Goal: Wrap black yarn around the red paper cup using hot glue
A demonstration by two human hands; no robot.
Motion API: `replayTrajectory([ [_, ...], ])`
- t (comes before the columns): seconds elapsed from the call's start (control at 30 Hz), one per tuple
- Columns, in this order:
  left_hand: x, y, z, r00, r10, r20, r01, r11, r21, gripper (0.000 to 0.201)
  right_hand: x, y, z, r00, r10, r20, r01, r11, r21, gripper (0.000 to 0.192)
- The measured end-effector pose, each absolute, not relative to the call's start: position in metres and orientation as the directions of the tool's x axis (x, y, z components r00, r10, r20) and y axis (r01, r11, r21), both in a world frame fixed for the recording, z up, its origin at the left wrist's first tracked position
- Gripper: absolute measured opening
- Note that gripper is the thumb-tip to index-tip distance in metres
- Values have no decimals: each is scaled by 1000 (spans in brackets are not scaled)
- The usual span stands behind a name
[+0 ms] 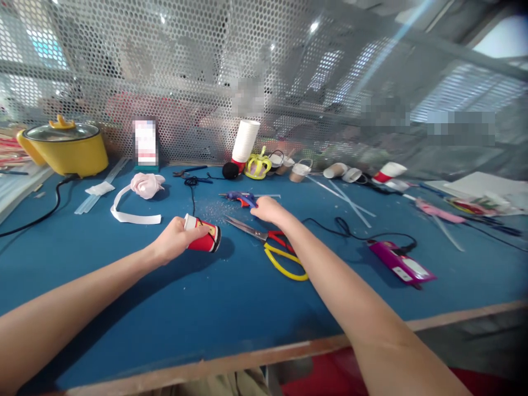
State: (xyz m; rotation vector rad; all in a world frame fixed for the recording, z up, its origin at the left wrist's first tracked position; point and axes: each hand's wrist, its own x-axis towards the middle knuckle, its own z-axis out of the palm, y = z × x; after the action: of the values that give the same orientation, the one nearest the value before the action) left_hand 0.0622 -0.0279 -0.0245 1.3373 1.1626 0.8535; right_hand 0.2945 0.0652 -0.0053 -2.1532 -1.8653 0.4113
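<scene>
My left hand (171,240) is wrapped round a red paper cup (203,235), tipped on its side above the table. Black cord circles the cup's wide end, and a strand of cord (193,198) runs up behind the cup across the table. My right hand (267,209) is closed on the handle of a blue hot glue gun (240,197), whose nozzle points left; its fingertips are partly hidden. Under my right forearm lie scissors (284,261) with red and yellow handles, blades spread slightly toward the cup. Small pale crumbs lie between the scissors and glue gun.
A yellow electric pot (74,148) and a phone (146,144) stand at the back left. Near them are a white fabric bundle (147,185) and glue sticks (97,192). A stack of white cups (246,142) leans at the back. A purple power strip (401,263) lies right.
</scene>
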Motion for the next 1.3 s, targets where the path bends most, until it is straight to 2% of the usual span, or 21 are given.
replayTrajectory([
  [0.07, 61, -27, -26, 253, 959, -130, 184, 84, 979, 34, 294, 74, -17, 156, 986, -67, 910, -170, -377, 22],
  [0.17, 61, -26, -26, 253, 961, -109, 231, 49, 972, 35, 290, 81, -27, 184, 981, -55, 880, -190, -435, 28],
  [0.33, 59, -23, -25, 244, 967, -74, 296, -2, 955, 37, 289, 66, -15, 176, 984, 26, 746, -117, -655, 36],
  [0.4, 59, -22, -25, 243, 967, -70, 314, -10, 950, 36, 291, 50, -5, 112, 993, 25, 661, -55, -748, 33],
  [0.5, 59, -21, -26, 231, 970, -71, 358, -17, 933, 36, 293, 21, 10, -13, 1000, -14, 558, -4, -830, 13],
  [0.57, 59, -21, -27, 223, 972, -71, 384, -21, 923, 37, 293, 3, 17, -105, 994, -3, 507, 51, -860, 13],
  [0.67, 59, -21, -26, 222, 972, -75, 392, -19, 920, 37, 292, -17, 22, -181, 983, 28, 479, 113, -871, 15],
  [0.83, 59, -20, -24, 221, 972, -75, 385, -16, 923, 36, 284, -37, 23, -254, 965, -66, 537, 84, -840, 14],
  [1.07, 58, -18, -25, 194, 973, -128, 359, 51, 932, 35, 279, -45, 25, -248, 958, -143, 613, 41, -789, 12],
  [1.3, 57, -17, -26, 200, 970, -141, 403, 50, 914, 37, 277, -47, 25, -270, 944, -191, 666, 40, -745, 15],
])
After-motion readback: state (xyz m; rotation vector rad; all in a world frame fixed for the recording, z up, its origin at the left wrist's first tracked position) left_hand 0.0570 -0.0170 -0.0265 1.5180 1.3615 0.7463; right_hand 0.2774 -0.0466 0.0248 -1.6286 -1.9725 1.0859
